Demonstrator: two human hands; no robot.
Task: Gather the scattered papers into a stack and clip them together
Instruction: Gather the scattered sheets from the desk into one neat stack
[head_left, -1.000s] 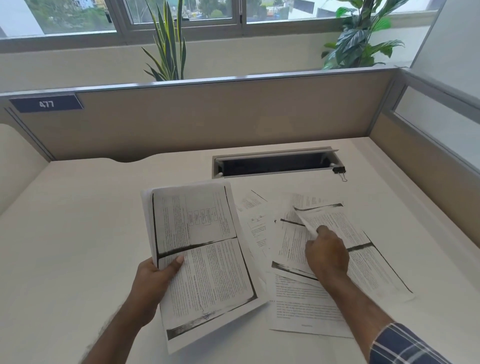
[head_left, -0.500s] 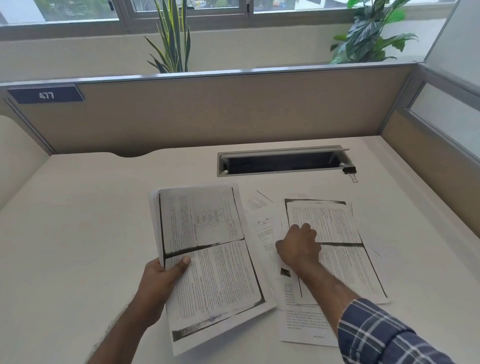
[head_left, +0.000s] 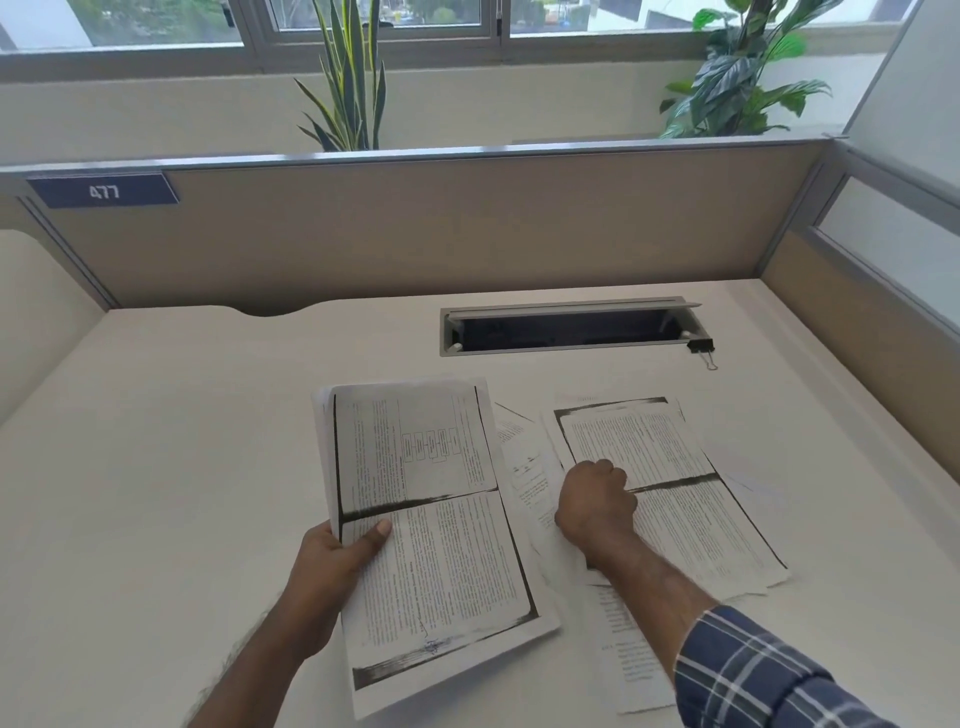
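My left hand (head_left: 332, 566) grips a stack of photocopied pages (head_left: 436, 525) by its left edge, thumb on top, lifted slightly off the desk. To its right, loose sheets (head_left: 670, 499) lie overlapping on the white desk (head_left: 171, 457). My right hand (head_left: 595, 501) rests on the left edge of the top loose sheet with its fingers curled; whether they pinch the paper is hidden. Another printed sheet (head_left: 628, 660) pokes out under my right forearm. A black binder clip (head_left: 702, 347) lies at the right end of the cable slot.
An open cable slot (head_left: 566, 332) is sunk into the desk behind the papers. Beige partition panels (head_left: 467, 228) wall the desk at the back and right. Potted plants (head_left: 348, 78) stand beyond the back panel.
My right hand slid the top loose sheet leftward and squared it over the others, then curled at its left edge. The left hand kept holding its stack.
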